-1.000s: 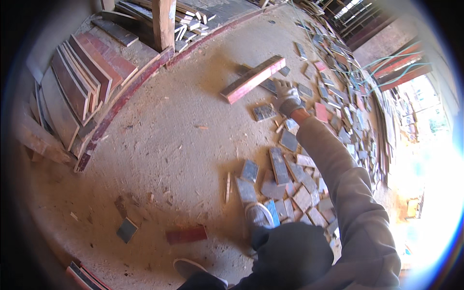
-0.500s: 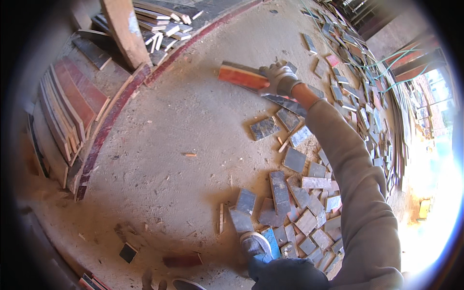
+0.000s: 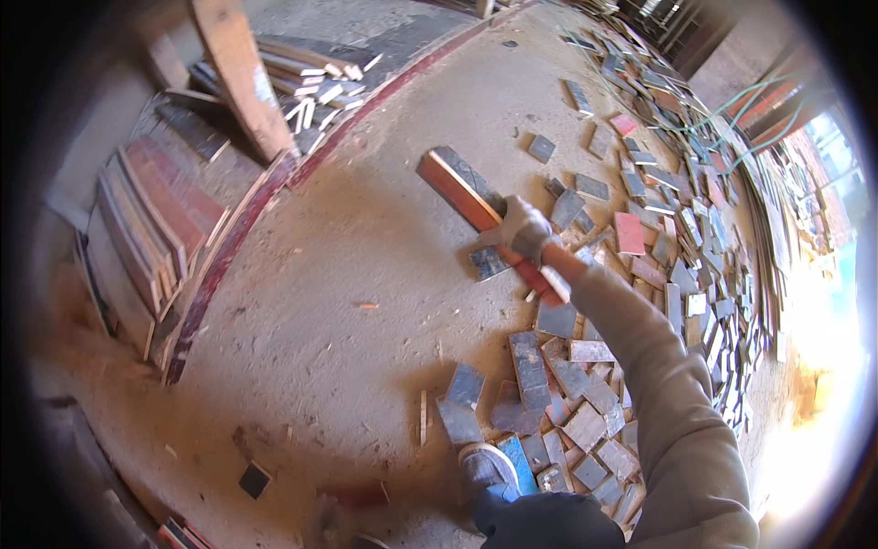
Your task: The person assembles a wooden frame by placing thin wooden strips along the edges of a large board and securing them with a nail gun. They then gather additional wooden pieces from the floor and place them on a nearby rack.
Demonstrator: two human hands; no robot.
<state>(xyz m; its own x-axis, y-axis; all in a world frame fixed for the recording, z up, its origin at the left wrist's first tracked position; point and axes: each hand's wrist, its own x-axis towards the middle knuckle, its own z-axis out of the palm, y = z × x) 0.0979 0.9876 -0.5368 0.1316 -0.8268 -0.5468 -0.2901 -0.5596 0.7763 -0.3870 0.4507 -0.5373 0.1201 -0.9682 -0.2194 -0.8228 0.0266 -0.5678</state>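
My right hand (image 3: 525, 229), in a grey glove, is closed round a long wooden board (image 3: 462, 194) with a dark face and a reddish side. The board is held at a slant above the floor, its far end up and to the left. Its near end (image 3: 545, 282) shows below my wrist, over the loose pieces. At the lower edge, a blurred dark shape (image 3: 329, 523) seems to be my left hand, beside a dark reddish board (image 3: 358, 494); its fingers are smeared.
Cut board pieces (image 3: 585, 425) lie heaped by my shoe (image 3: 487, 468), with a larger spread (image 3: 663, 174) along the right. Long boards (image 3: 151, 220) lean at the left, near a wooden post (image 3: 240, 78) and a dark red strip (image 3: 229, 247). Green cords (image 3: 745, 101) hang at the upper right.
My right hand has come nearer with the long board, which has turned to a steeper slant. Pieces behind it now show. The blurred shape at the lower edge has shifted slightly right.
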